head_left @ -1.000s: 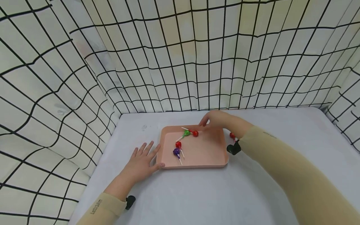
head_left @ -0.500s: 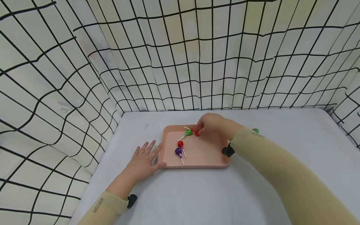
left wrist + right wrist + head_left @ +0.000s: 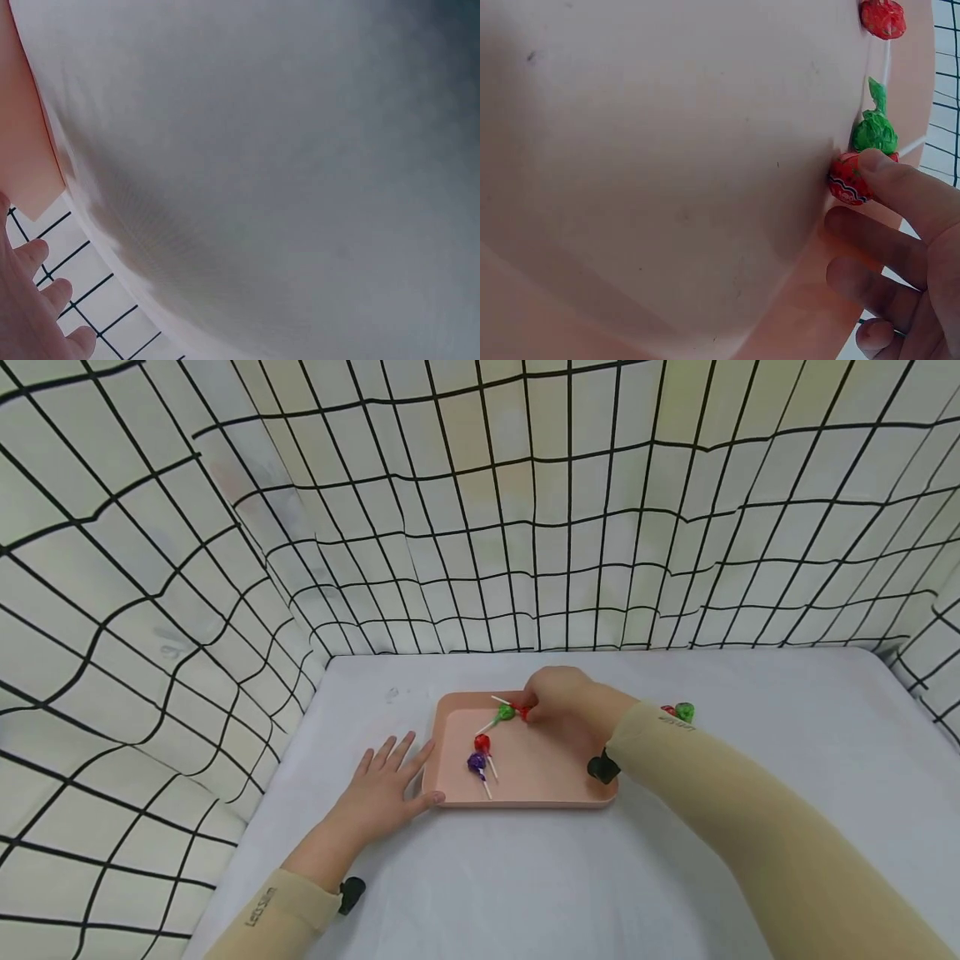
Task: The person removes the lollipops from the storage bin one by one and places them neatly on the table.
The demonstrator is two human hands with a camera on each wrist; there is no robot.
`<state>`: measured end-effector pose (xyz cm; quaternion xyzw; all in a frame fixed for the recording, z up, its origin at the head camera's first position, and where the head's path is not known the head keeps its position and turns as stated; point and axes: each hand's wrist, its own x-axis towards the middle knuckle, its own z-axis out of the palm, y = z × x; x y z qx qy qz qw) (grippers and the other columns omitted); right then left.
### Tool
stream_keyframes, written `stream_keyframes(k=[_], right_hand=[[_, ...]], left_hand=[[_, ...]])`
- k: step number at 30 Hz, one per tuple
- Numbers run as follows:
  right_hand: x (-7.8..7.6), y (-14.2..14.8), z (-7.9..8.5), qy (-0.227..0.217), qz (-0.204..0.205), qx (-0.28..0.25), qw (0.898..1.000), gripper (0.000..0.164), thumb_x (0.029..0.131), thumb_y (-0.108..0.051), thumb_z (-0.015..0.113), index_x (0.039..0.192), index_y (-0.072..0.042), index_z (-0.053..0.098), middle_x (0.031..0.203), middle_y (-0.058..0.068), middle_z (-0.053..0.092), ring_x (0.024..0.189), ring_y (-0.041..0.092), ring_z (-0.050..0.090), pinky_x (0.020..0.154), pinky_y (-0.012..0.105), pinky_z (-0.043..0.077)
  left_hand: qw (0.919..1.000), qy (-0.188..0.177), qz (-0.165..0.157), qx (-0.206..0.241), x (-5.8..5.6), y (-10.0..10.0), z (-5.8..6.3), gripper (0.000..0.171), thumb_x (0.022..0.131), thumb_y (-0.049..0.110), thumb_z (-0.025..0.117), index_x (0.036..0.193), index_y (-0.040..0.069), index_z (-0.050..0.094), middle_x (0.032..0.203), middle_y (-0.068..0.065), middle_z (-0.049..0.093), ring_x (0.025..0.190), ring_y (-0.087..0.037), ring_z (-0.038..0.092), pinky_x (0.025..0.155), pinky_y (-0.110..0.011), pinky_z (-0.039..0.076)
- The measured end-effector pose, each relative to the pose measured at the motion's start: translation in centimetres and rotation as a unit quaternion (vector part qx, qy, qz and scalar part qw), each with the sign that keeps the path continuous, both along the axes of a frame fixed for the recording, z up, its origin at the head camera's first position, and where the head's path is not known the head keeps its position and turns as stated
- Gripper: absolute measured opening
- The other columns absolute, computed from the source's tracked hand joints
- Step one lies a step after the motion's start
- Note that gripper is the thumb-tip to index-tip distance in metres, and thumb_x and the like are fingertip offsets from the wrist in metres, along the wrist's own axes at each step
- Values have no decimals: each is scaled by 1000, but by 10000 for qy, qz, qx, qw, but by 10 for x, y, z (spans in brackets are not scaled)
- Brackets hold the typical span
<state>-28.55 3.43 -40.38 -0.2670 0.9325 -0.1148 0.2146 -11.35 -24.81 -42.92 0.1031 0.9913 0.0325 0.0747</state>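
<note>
A pink tray [image 3: 540,804] lies on the white-covered table. My right hand [image 3: 561,692] reaches over its far side and pinches a red lollipop [image 3: 847,181] between thumb and index finger. Right beside that one, a green lollipop [image 3: 506,712] lies with its stick toward the front left. Nearer the tray's left front are another red lollipop [image 3: 482,743] and a purple lollipop [image 3: 477,762], close together. My left hand [image 3: 378,797] rests at the tray's left edge, fingers spread and straight, thumb at the front left corner.
Beyond the tray on the right, a green candy head [image 3: 684,712] and a red one [image 3: 667,710] show past my right sleeve [image 3: 720,777], which partly covers them. A white wall with black netting [image 3: 525,552] rises behind the table and along its left side.
My right hand has come down and slightly left onto the red lollipop near the tray's far side, and now pinches it. The left hand keeps its place at the tray edge.
</note>
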Motion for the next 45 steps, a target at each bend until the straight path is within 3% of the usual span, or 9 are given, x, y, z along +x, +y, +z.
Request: stream_keyframes(k=[9, 14, 25, 31, 36, 42, 45], right_hand=[[-2, 4, 1, 293, 414, 313, 9982, 25, 93, -29, 72, 117, -25, 75, 100, -8, 67, 92, 14, 57, 90, 32, 50], [-1, 10, 3, 172, 423, 217, 9987, 21, 93, -25, 71, 113, -21, 76, 96, -5, 66, 89, 15, 55, 85, 32, 50], [1, 19, 1, -446, 559, -223, 9972, 25, 93, -8, 68, 110, -23, 78, 101, -6, 69, 101, 17, 58, 99, 36, 48], [4, 17, 1, -472, 727, -255, 9959, 31, 95, -5, 62, 111, -26, 78, 104, -9, 67, 104, 17, 56, 104, 36, 45], [4, 19, 6, -468, 664, -284, 9963, 27, 97, -11, 62, 115, -26, 76, 107, -8, 67, 108, 16, 56, 103, 38, 46], [2, 23, 10, -736, 532, -536, 9944, 26, 97, -25, 66, 122, -20, 74, 103, -3, 71, 92, 15, 62, 97, 36, 49], [0, 26, 10, -680, 554, -509, 9948, 30, 95, -30, 68, 123, -21, 73, 106, -5, 70, 93, 14, 60, 98, 36, 48]], left_hand=[[9999, 81, -68, 92, 0, -2, -2, 87, 89, 68, 54, 159, 25, 24, 164, -13, 18, 149, -42, 12, 117, -64, 9], [9999, 84, -65, 108, 0, -2, -3, 87, 89, 68, 55, 159, 24, 25, 164, -14, 19, 149, -42, 13, 117, -64, 9], [9999, 47, -33, 92, 0, -2, -4, 88, 89, 70, 53, 159, 25, 24, 164, -13, 18, 150, -41, 11, 117, -65, 9], [10000, 34, -21, 50, 0, -2, -3, 88, 89, 71, 52, 159, 25, 24, 164, -13, 18, 150, -41, 11, 117, -64, 9], [10000, 27, -12, 40, 0, -2, -2, 88, 89, 71, 52, 159, 25, 25, 164, -13, 18, 150, -41, 11, 117, -64, 9], [10000, -2, 1, 66, 0, 0, -1, 88, 89, 69, 54, 159, 24, 25, 164, -14, 19, 149, -42, 11, 117, -65, 9], [10000, -3, 4, 68, 0, 0, -1, 88, 89, 69, 53, 159, 24, 25, 164, -14, 18, 149, -42, 11, 117, -65, 9]])
